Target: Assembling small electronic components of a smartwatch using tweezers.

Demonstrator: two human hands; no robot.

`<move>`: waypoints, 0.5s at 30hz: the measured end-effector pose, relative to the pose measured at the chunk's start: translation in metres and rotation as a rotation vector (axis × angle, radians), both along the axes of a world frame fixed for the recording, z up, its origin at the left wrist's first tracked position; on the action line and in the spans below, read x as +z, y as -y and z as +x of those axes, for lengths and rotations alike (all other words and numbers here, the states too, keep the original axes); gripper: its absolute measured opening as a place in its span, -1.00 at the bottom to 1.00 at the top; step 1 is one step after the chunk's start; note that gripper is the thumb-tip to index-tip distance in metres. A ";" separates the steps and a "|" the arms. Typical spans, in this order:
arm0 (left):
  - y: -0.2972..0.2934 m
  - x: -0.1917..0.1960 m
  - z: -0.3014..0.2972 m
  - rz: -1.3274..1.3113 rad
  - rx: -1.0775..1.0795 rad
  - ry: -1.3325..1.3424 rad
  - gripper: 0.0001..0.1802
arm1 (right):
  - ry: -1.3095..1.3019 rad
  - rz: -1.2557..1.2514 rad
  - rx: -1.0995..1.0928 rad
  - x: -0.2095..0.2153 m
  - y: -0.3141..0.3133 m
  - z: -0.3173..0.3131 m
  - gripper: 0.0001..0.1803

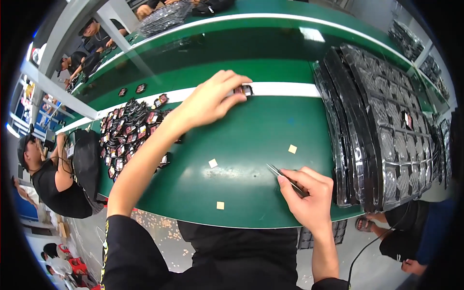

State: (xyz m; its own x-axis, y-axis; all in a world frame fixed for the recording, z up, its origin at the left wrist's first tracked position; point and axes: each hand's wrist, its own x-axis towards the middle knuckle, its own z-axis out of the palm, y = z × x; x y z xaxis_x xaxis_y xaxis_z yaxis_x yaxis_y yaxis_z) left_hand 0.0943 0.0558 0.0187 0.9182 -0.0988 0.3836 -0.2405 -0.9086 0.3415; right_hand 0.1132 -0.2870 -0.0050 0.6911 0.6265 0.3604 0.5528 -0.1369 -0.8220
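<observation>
Left grip (210,100) pinched one small dark device (246,90) between thumb and fingers, at the white strip (285,89); the right grip (313,195) was wrapped around one pair of tweezers (275,170) jutting past the thumb, long axis slanting, tips away and leftward. Three pale squares (292,149) lay on the green surface (241,137).

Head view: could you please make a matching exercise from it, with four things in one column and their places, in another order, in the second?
Things:
1. thin silver metal tweezers
2. small square pale-yellow pieces
3. moulded clear and black plastic trays
4. small black device apart from the heap

Places:
A. at the right end of the green tabletop
B. at the left hand
C. in the right hand
D. scattered, not touching each other

Pairs: 1-C; 2-D; 3-A; 4-B
</observation>
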 end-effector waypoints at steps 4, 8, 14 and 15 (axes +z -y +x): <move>0.060 0.019 -0.053 0.238 -0.091 -0.080 -0.60 | 0.004 0.042 0.015 -0.002 0.003 -0.001 -0.82; 0.070 0.009 -0.077 0.227 0.039 -0.145 -0.44 | -0.008 -0.003 0.012 -0.002 -0.003 0.001 -0.82; 0.050 0.007 -0.093 0.019 -0.001 -0.210 -0.22 | 0.009 0.010 -0.007 -0.006 -0.007 0.002 -0.81; 0.046 0.006 -0.094 -0.017 -0.012 -0.211 -0.27 | 0.032 0.000 -0.019 -0.003 -0.008 0.002 -0.82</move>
State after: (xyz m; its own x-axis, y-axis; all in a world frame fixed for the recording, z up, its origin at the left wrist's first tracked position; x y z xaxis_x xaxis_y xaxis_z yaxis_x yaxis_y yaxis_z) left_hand 0.0005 0.0103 0.0243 0.9771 -0.1058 0.1844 -0.1730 -0.8998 0.4005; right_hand 0.1155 -0.2789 -0.0082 0.6906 0.6135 0.3829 0.5765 -0.1473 -0.8037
